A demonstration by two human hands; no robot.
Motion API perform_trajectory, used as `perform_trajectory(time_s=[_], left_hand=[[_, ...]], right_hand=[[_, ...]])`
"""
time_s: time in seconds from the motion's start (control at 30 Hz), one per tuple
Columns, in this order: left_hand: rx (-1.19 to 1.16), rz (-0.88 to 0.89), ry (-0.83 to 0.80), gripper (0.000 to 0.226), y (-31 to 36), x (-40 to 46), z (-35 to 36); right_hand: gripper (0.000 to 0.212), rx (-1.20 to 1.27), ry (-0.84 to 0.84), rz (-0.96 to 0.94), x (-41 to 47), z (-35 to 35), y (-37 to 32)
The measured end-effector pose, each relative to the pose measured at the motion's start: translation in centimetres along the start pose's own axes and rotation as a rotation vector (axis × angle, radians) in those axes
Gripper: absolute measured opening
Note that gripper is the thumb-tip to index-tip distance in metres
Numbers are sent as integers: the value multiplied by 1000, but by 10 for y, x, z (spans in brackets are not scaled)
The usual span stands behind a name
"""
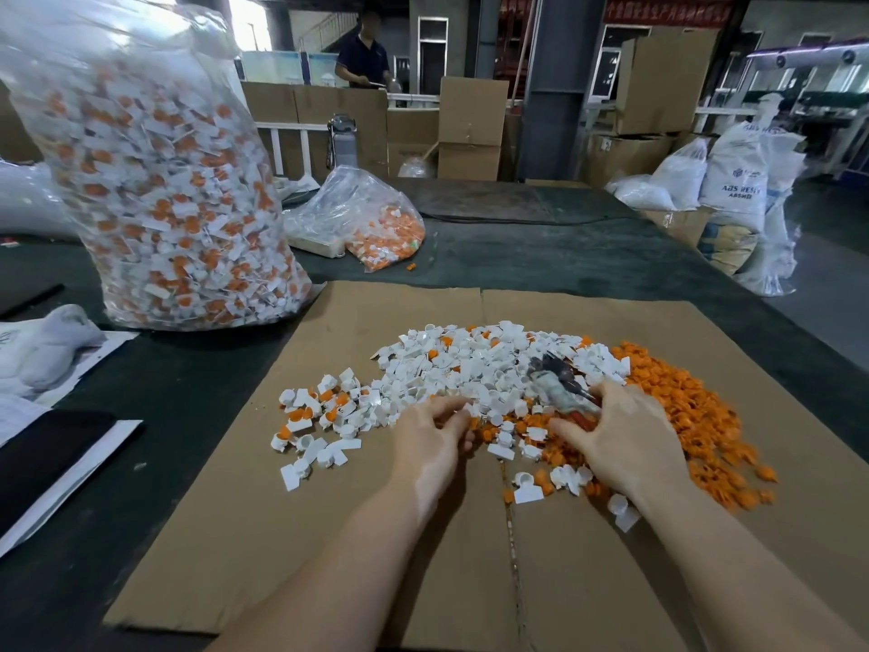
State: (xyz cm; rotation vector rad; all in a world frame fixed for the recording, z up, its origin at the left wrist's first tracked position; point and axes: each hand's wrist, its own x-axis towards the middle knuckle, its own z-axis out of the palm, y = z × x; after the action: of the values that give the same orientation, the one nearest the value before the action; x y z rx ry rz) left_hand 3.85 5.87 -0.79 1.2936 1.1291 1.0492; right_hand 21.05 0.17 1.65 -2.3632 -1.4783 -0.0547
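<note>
A flat sheet of cardboard (263, 534) lies on the dark table. On it is a heap of small white plastic parts (475, 364), with a heap of orange caps (682, 402) to its right. My left hand (430, 442) reaches into the near edge of the white heap with curled fingers; whether it grips a part is unclear. My right hand (620, 440) rests on the parts with curled fingers around a grey, worn tool (557, 383) that points away into the heap.
A tall clear bag (160, 181) of assembled white-and-orange parts stands at the left. A smaller clear bag (376, 223) lies behind the cardboard. Papers and a dark flat object (42, 458) sit at left. A person (364, 54) stands beyond, by cardboard boxes (470, 129) and white sacks (733, 181).
</note>
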Motion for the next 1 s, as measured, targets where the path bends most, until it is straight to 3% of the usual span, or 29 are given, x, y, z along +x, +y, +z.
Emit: perform_trajectory(time_s=[0.2, 0.3, 0.4, 0.5, 0.63, 0.77, 1.0], left_hand=[[152, 83, -24, 20, -6, 1, 0], [150, 92, -14, 14, -9, 2, -2], [83, 58, -8, 11, -9, 2, 0], [42, 38, -15, 10, -7, 1, 1], [98, 72, -65, 19, -7, -2, -4], [195, 137, -163, 37, -10, -6, -3], [260, 208, -128, 31, -15, -5, -1]], right_hand=[[71, -260, 33, 15, 3, 10, 11], [62, -352, 93, -21, -2, 9, 3], [33, -15, 258, -337, -12, 15, -14], [25, 261, 244, -569, -26, 28, -32], [9, 403, 208, -507, -31, 41, -41], [6, 472, 224, -432, -31, 44, -41], [13, 502, 302, -395, -34, 42, -37]])
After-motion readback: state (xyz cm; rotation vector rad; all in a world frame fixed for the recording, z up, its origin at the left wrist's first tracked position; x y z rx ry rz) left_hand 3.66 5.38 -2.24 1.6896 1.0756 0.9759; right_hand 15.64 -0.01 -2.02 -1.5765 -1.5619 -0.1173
